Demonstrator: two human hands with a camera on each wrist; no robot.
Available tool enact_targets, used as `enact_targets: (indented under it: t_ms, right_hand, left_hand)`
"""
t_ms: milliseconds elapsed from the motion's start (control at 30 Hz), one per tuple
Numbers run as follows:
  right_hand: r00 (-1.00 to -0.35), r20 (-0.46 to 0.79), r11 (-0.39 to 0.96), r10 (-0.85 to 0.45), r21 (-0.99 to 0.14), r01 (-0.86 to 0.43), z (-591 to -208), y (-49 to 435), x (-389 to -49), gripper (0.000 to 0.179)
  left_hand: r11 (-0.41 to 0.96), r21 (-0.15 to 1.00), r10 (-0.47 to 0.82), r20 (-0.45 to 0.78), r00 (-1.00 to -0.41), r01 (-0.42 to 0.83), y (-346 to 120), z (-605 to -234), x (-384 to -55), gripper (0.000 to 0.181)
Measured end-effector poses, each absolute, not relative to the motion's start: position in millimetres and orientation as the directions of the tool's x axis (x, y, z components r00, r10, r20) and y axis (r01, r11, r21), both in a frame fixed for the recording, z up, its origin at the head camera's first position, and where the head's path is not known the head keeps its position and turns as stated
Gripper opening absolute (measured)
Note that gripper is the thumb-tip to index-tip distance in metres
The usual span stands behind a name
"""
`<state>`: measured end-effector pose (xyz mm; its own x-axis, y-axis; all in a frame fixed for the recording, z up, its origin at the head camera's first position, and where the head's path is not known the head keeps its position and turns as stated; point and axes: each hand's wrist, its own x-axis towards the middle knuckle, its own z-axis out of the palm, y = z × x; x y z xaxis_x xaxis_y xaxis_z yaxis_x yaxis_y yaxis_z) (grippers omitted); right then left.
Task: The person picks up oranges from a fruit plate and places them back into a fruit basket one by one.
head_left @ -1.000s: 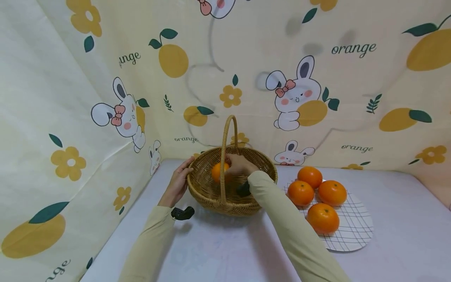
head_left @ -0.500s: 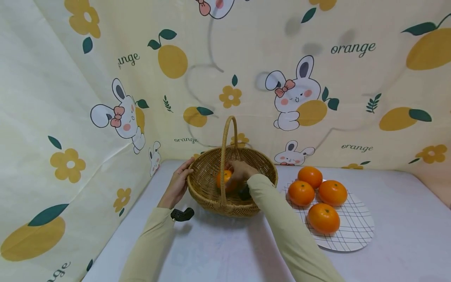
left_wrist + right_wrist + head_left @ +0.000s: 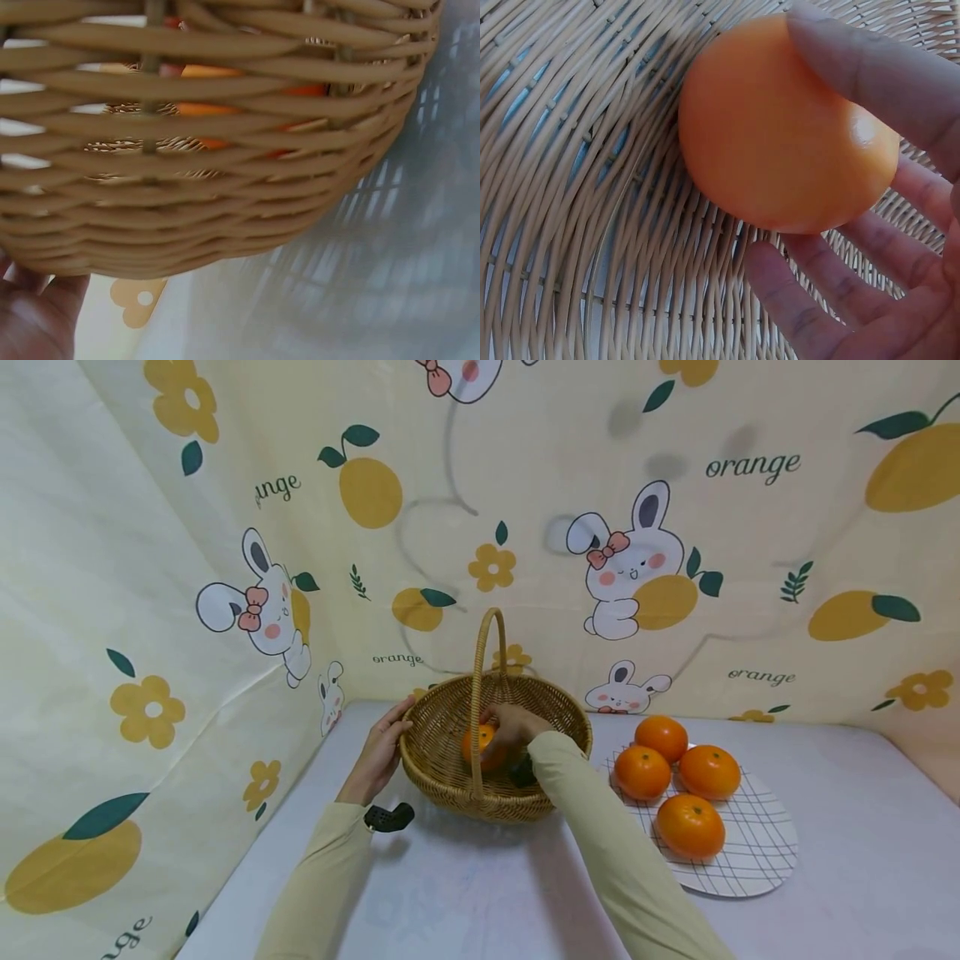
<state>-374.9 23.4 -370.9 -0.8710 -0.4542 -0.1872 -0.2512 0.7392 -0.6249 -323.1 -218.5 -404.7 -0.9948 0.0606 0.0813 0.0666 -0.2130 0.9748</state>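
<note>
Round, tan, woven-wicker basket (image 3: 438, 781): could tip if the bare left hand (image 3: 375, 752) at its nine o'clock, finger hold unclear from where I stand, leans harder. Bare right hand (image 3: 516, 724): fingers pinching the smooth, round orange fruit (image 3: 780, 127) inside; lopsided release could roll it toward six o'clock.
</note>
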Motion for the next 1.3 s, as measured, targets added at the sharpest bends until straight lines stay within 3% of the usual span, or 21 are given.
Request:
enact_targets:
  t_ms: [500, 733, 1300]
  right_hand:
    - [-0.839, -0.159, 0.714, -0.52, -0.62, -0.325, -350.7, 27.1, -371.7, 0.064]
    - [-0.828, -0.07, 0.662, -0.556, -0.641, -0.39, -335.9, 33.9, -369.4, 0.059]
    - [-0.847, 0.128, 0.419, -0.516, -0.825, -0.379, -292.8, 73.1, -354.2, 0.061]
  left_hand:
    - [-0.218, 0.972, 0.065, 0.102, -0.993, 0.085, -217.7, -406.0, -324.4, 0.052]
    - [-0.22, 0.971, 0.069, 0.11, -0.992, 0.092, -215.9, -405.2, -323.9, 0.052]
    - [-0.239, 0.967, 0.086, 0.106, -0.991, 0.083, -216.8, -404.6, -320.6, 0.052]
